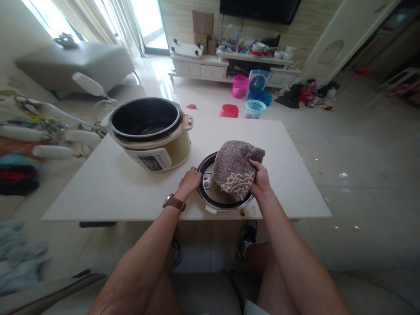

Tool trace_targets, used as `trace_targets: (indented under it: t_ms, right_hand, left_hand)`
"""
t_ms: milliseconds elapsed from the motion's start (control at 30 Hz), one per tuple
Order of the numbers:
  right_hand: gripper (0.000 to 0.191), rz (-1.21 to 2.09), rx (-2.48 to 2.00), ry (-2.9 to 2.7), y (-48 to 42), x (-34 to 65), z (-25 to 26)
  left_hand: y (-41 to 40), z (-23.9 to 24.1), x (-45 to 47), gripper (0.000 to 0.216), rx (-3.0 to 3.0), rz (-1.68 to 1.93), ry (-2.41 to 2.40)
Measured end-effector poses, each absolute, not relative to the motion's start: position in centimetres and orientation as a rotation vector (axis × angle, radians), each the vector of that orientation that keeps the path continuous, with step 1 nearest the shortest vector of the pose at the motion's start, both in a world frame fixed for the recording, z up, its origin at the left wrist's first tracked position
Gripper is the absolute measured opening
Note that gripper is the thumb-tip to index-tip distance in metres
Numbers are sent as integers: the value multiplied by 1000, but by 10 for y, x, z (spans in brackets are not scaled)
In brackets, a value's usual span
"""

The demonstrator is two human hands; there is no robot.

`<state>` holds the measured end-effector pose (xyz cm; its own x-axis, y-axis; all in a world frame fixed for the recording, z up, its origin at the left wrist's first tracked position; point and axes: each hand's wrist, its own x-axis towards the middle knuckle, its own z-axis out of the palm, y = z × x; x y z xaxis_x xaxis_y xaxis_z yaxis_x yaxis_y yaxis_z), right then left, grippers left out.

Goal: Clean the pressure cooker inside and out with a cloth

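Observation:
A round pressure cooker lid lies on the white table with its inner side and dark ring facing up. My left hand grips the lid's left rim, fingers closed around it. Over the lid's right part, my right hand clutches a grey-brown cloth with a cream pattern along its lower edge. The cloth covers much of the lid, so I cannot see that side. To the left stands the electric pressure cooker, uncovered, with a dark inner pot and a control panel on its front.
The white table has its near edge close to my legs. Beyond it on the floor are a red stool, a light blue basket and a pink basket. White lamp arms reach in from the left.

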<state>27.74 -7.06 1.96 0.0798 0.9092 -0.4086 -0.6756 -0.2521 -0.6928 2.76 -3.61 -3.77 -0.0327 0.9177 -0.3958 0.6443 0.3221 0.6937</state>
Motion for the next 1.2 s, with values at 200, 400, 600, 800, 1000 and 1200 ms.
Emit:
trace_targets:
  t_ms: [200,400,600,800,1000,1200]
  right_hand:
    - [22,1470,-837,-198,-74,269,26]
    - [19,1278,-749,-168,-73,257,29]
    - [30,1115,-847,-369,-67,239,16]
    - [43,920,-1199,-863,-78,232,8]
    - [39,864,-1470,-1324,-76,283,7]
    - [32,532,-1837,-1173,-67,335,-13]
  left_hand:
    - [-40,-27,36,31,1512,599,1920]
    - [-58,-8,63,29,1435,1042,1530]
    - [-82,-15,106,23,779,832,721]
    - [-70,-1,113,24,305,1169,567]
    - [-42,3,87,35,552,1441,849]
    - [-56,-3,64,23,1703,1362,1318]
